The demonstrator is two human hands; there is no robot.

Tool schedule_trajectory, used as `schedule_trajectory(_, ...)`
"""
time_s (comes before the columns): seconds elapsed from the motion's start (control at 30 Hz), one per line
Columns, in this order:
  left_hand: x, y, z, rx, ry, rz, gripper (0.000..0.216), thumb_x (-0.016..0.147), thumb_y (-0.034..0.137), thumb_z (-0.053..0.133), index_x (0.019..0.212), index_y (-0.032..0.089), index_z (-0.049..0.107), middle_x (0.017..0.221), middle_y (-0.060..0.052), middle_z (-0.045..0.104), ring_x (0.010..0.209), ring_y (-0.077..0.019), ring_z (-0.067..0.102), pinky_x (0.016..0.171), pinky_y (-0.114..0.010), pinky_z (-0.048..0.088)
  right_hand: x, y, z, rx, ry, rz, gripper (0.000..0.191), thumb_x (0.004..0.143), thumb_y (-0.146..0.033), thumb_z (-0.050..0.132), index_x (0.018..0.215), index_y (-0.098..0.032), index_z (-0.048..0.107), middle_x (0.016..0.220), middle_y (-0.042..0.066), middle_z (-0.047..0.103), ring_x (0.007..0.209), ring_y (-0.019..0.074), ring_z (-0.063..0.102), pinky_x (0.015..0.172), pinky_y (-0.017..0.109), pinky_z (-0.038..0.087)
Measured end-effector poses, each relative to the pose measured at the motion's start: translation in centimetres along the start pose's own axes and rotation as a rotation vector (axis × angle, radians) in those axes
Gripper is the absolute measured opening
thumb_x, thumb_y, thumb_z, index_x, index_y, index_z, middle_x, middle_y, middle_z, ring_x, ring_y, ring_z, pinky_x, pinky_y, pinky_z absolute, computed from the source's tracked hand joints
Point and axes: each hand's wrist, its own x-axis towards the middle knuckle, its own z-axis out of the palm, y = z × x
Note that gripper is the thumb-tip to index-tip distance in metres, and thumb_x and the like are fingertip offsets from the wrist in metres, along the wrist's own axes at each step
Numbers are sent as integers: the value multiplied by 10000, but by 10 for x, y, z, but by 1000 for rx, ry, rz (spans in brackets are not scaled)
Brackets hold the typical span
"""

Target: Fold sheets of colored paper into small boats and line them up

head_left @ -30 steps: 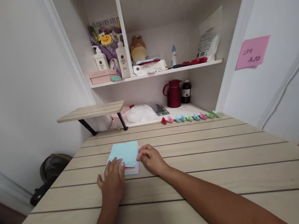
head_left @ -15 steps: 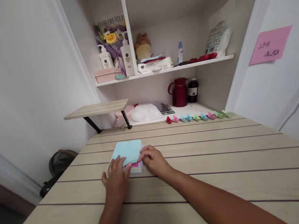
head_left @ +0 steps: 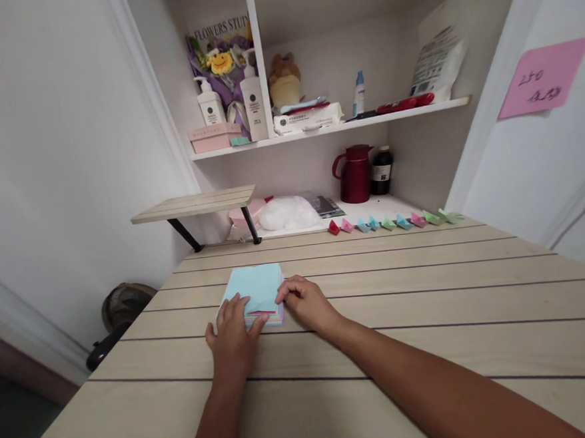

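Observation:
A light blue paper sheet (head_left: 256,285) lies on top of a stack of coloured paper (head_left: 274,319). A sliver of magenta paper shows under its near edge. My left hand (head_left: 233,333) rests on the near left part of the stack, fingers apart, with the thumb at the front edge. At the sheet's near right corner, my right hand (head_left: 306,305) has its thumb and forefinger pinched together on the paper. The rest of its fingers are curled.
Several small folded paper boats (head_left: 403,222) stand in a row along the back edge of the wooden table (head_left: 432,356). At the back left is a small raised wooden shelf (head_left: 196,204). Behind are a red jug (head_left: 355,174), a dark bottle (head_left: 382,171) and a white bundle (head_left: 288,212).
The sheet's near right corner sits lower, and less magenta shows beneath it. My right hand still pinches that corner. The whole view has shifted slightly.

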Motion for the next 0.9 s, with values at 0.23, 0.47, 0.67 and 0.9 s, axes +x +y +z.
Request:
schedule_trajectory(0.23,-2,0,1,-13,8,2,396,934,460,453,1284,291,528,1504,-67,458,1412,-269,350,1105,-626,238,0,-2,-1,-17,-17,-1,277,773,-39,518,698,-214,718,800,8,621,819,155,597,803,270,458)
schedule_trajectory(0.47,-3,1,0,-14,20,8,384,956,442,400,1282,294,539,1496,-66,468,1409,-266,354,1103,-612,251,0,-3,-1,-33,-13,12,287,763,-27,519,699,-219,722,823,9,633,832,156,600,812,275,460)
schedule_trajectory(0.67,-3,1,0,-7,15,9,403,931,447,464,1295,292,537,1491,-68,473,1404,-280,361,1101,-613,261,-1,-3,-1,-30,-12,15,282,770,-37,512,702,-213,721,815,11,629,826,156,603,808,274,461)
schedule_trajectory(0.9,-2,3,-1,6,9,4,402,934,447,469,1293,282,539,1496,-68,467,1405,-281,359,1098,-613,264,0,-3,-2,-32,-20,16,284,765,-29,515,700,-210,724,817,12,633,826,155,603,810,269,456)
